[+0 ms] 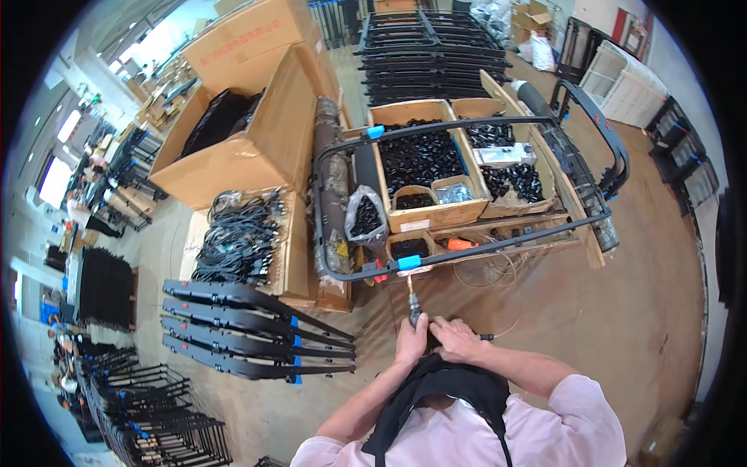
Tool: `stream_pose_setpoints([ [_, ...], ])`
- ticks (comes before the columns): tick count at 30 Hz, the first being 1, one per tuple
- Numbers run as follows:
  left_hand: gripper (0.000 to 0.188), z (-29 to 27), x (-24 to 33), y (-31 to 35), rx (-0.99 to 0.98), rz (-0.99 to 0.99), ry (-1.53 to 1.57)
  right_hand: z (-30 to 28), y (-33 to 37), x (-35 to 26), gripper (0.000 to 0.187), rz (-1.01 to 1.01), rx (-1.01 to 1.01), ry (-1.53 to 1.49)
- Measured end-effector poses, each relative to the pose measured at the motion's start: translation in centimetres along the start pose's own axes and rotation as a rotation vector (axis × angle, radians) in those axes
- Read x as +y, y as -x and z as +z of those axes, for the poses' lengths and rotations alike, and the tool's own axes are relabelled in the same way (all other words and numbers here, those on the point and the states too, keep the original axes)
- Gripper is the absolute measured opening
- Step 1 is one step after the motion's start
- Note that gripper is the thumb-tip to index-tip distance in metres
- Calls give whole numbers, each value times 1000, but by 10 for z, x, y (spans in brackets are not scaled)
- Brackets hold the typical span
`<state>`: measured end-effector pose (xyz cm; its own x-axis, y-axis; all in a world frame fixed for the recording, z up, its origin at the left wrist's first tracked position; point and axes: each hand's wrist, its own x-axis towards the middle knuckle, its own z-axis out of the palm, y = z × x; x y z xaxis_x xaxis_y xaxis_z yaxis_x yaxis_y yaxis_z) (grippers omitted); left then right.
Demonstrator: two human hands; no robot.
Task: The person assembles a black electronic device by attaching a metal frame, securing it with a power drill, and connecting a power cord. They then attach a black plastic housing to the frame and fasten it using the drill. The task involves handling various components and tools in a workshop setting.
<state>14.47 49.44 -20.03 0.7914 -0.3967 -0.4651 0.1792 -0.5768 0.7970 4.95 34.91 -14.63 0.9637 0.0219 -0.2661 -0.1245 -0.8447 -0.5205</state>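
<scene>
Both of my hands are together just in front of my body, on a power screwdriver (415, 307). My left hand (412, 340) is closed around it, behind the chuck. Next to it my right hand (455, 340) is closed over its rear part, mostly hidden by the fingers; a short dark end pokes out beyond the right hand. The driver's thin bit points away from me, up to the near bar of a black tubular frame (498, 251), by a blue clip (408, 263). The frame lies across the workbench, with another blue clip (375, 131) on its far bar.
Bins of small black parts (420, 156) stand inside the frame, beside a plastic bag of parts (366, 218). An orange-handled tool (461, 244) lies nearby. Left are bundled cables (237, 237), a large cardboard box (233, 148) and stacked black frames (249, 331). More frames (436, 54) are piled behind.
</scene>
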Motion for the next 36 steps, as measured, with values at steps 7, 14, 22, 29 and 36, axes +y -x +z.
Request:
stream_pose_setpoints([
  [7, 66, 31, -5, -24, -317, -108, -228, -2, 31, 56, 71, 139, -101, -290],
  [14, 42, 68, 166, -55, -644, 516, -423, -75, 83, 167, 70, 500, 278, -344],
  [22, 25, 197, 323, -192, -433, 708, -341, -114, 76, 389, 71, 919, 449, -299],
  [29, 23, 339, 313, -354, -299, 523, -1020, -112, 47, 507, 78, 999, 213, -224],
  [36, 16, 380, 275, -411, -223, 457, -1325, -116, 52, 508, 70, 840, 390, -191],
])
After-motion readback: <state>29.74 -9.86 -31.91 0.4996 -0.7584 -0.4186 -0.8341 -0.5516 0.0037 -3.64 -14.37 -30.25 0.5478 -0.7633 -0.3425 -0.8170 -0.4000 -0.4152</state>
